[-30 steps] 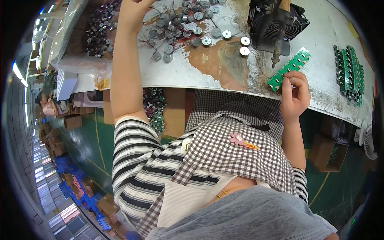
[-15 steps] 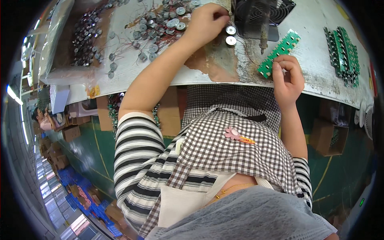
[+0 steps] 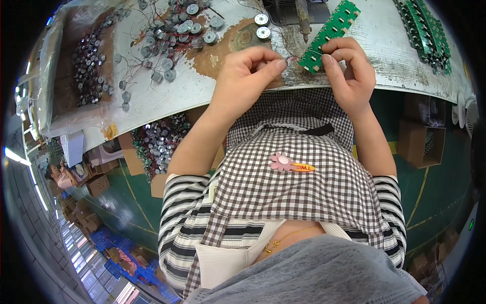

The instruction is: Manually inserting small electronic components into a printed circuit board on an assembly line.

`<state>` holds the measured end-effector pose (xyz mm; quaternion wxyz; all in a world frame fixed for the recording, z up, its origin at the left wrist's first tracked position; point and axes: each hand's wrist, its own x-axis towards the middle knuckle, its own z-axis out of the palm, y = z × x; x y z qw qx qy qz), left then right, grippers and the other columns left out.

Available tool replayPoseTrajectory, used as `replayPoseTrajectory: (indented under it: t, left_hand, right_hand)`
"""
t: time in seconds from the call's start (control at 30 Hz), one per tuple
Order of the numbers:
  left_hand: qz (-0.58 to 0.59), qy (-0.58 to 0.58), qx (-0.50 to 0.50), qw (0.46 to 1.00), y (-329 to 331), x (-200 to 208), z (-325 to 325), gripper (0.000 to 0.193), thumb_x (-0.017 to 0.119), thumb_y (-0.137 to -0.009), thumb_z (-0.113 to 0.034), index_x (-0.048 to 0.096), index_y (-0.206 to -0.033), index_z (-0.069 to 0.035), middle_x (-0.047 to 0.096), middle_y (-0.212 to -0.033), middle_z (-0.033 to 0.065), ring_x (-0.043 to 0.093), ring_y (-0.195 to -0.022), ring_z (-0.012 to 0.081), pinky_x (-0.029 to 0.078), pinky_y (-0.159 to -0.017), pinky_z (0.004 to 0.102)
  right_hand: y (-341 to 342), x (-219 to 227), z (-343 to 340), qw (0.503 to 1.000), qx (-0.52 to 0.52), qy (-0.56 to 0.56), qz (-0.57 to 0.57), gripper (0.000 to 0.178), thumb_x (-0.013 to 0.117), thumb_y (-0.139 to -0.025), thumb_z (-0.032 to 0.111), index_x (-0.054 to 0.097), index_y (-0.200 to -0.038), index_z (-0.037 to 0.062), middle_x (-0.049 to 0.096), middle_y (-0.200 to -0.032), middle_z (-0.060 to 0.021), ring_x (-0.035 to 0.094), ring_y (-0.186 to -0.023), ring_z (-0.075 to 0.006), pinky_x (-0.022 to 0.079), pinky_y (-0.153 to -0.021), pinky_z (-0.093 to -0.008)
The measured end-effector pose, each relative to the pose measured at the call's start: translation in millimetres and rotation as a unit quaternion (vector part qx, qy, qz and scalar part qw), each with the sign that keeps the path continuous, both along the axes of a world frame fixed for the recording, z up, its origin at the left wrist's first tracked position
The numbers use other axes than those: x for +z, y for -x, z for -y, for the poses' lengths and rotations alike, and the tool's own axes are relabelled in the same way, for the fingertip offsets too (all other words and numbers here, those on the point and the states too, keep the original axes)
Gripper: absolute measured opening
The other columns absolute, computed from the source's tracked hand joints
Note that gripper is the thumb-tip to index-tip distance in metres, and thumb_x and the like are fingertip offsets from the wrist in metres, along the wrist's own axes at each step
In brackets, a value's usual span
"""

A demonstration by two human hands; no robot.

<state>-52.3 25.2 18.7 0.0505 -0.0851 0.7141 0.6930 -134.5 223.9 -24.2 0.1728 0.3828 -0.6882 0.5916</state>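
Note:
A long green circuit board strip (image 3: 330,35) with small pale parts along it lies slanted at the table's front edge. My right hand (image 3: 352,73) is closed at its right edge, thumb and forefinger pinching there. A thin pale strand crosses the board beside these fingertips. My left hand (image 3: 248,76) is pinched shut just left of the board's near end; thin wires run close to its fingertips, but what it grips is too small to make out. Two round white-faced motors (image 3: 262,27) stand beyond it. The soldering iron (image 3: 304,20) points down beside the board.
Many small motors with red wires (image 3: 177,30) are heaped on the left of the table (image 3: 390,66). More fill a plastic-lined box (image 3: 86,66) at far left. Stacked green boards (image 3: 425,35) lie at right. An open carton (image 3: 421,142) stands below the table.
My left hand has come back from beside the two motors toward the near end of the board. My right hand stays at the board. The whole view has shifted.

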Motion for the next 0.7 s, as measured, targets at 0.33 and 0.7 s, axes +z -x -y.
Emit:
replayPoseTrajectory:
  t: [0.33, 0.7]
  left_hand:
    - [-0.039, 0.017, 0.042, 0.998, 8, -7, -17, 0.015, 0.069, -0.083, -0.011, 0.067, -0.087, 0.003, 0.061, -0.071, -0.0012, 0.051, -0.062, 0.0023, 0.04, -0.053, 0.0178]
    - [-0.074, -0.033, 0.071, 0.994, 21, -6, -25, 0.013, 0.066, -0.081, -0.011, 0.063, -0.081, 0.002, 0.058, -0.067, -0.0006, 0.05, -0.058, 0.0029, 0.037, -0.047, 0.0184]
  right_hand:
    - [-5, 1, 0, 0.999, 0.022, 0.022, 0.011, 0.008, 0.062, -0.076, -0.004, 0.055, -0.078, -0.0017, 0.063, -0.091, -0.0146, 0.061, -0.078, -0.0201, 0.048, -0.068, -0.0276]
    - [-5, 11, 4, 0.998, 0.062, 0.021, 0.002, 0.008, 0.056, -0.081, -0.01, 0.052, -0.086, -0.0047, 0.058, -0.1, -0.0181, 0.055, -0.087, -0.018, 0.044, -0.076, -0.0266]
